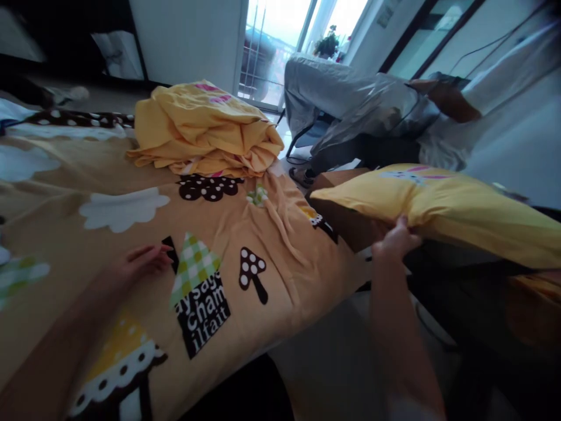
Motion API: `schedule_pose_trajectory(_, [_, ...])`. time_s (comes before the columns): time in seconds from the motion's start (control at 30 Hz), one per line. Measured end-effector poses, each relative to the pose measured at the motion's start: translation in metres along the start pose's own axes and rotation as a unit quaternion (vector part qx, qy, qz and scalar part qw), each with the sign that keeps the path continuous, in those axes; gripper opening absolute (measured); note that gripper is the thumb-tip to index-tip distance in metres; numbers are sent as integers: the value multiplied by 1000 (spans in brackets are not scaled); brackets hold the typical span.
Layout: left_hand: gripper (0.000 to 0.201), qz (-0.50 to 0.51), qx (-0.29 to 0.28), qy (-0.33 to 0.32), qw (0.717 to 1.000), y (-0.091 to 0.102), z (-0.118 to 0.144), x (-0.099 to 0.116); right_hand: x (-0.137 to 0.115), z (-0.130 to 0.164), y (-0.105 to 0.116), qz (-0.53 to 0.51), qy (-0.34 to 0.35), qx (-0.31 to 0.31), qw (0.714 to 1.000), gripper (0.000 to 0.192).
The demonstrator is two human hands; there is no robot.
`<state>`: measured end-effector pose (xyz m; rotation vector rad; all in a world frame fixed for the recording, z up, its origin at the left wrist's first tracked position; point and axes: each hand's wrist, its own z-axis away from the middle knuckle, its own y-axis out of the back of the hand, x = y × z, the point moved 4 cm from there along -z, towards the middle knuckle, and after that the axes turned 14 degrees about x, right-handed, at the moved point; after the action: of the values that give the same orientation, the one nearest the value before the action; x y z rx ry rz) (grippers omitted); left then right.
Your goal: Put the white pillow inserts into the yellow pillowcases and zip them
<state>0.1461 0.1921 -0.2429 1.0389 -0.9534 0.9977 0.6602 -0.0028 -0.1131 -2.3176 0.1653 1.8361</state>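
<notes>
Right hand: the right hand (397,238) is closed on the near edge of a yellow pillow (456,210), fingers curled over the rim and thumb beneath; the pillow hangs off to the right of the bed, lifted clear of the dark surface under it, with a pale rabbit print showing on its upper face.
Left hand: the left hand (142,260) rests flat and loose on the patterned duvet cover (245,234), fingers spread and holding nothing; it lies just beside the green checked tree print (194,266).
Progress: judged from how things lie, the pillow is already in its yellow case and gripped, but not yet set down on the bed; the duvet cover is spread out but wrinkled toward its right corner, so smoothing appears left to do; the heap of yellow bedding (205,131) at the far edge looks unfolded.
Surroundings: a seated person in grey trousers (350,105) sits beyond the bed, near the bright balcony door (280,41); a potted plant (326,44) stands behind the glass.
In the way: the heap takes up the head end of the bed, where a pillow might otherwise lie; the seated person's legs are near the bed's far right corner; the floor between bed and pillow is blurred, so I cannot tell what lies there.
</notes>
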Motion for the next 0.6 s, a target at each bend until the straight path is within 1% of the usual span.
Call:
schedule_pose_trajectory(0.07, [48, -46, -26, -22, 998, -5, 4, 1, 24, 47, 11, -9, -59, -53, 997, 46])
schedule_pose_trajectory(0.1, [48, -82, -31, -41, 995, -7, 6, 3, 33, 71, 11, -13, -79, -95, 992, 53])
schedule_pose_trajectory(0.13, [47, -121, -28, -65, 990, -8, 9, 6, 37, 94, 5, -21, -87, -154, 984, 57])
schedule_pose_trajectory(0.17, [45, -156, -21, -93, 983, -10, 13, 10, 37, 115, -6, -28, -75, -219, 972, 57])
schedule_pose_trajectory(0.2, [43, -183, -13, -121, 975, -12, 17, 15, 32, 134, -23, -31, -48, -286, 957, 54])
schedule_pose_trajectory(0.23, [41, -203, -9, -148, 968, -14, 22, 19, 23, 150, -46, -23, 2, -351, 936, 48])
schedule_pose_trajectory(0.27, [40, -217, -7, -168, 962, -16, 26, 23, 11, 163, -72, -9, 62, -402, 914, 42])
schedule_pose_trajectory(0.3, [38, -224, -8, -181, 958, -17, 29, 25, -2, 174, -100, 13, 127, -443, 887, 38])
schedule_pose_trajectory(0.33, [37, -229, -13, -186, 955, -18, 32, 26, -15, 184, -130, 37, 192, -468, 862, 35])
schedule_pose_trajectory(0.4, [37, -236, -33, -192, 952, -19, 33, 26, -40, 203, -189, 51, 267, -478, 835, 27])
schedule_pose_trajectory(0.43, [38, -238, -44, -193, 951, -19, 32, 25, -53, 214, -215, 62, 323, -472, 818, 22])
schedule_pose_trajectory(0.47, [38, -238, -54, -195, 950, -19, 31, 25, -65, 227, -239, 80, 399, -462, 788, 19])
schedule_pose_trajectory(0.53, [39, -231, -76, -193, 951, -17, 28, 23, -81, 256, -279, 124, 534, -441, 711, 17])
schedule_pose_trajectory(0.57, [39, -226, -83, -188, 952, -16, 26, 22, -85, 269, -295, 148, 574, -436, 677, 18])
schedule_pose_trajectory(0.6, [40, -222, -89, -182, 954, -15, 25, 21, -87, 280, -309, 168, 589, -440, 657, 19])
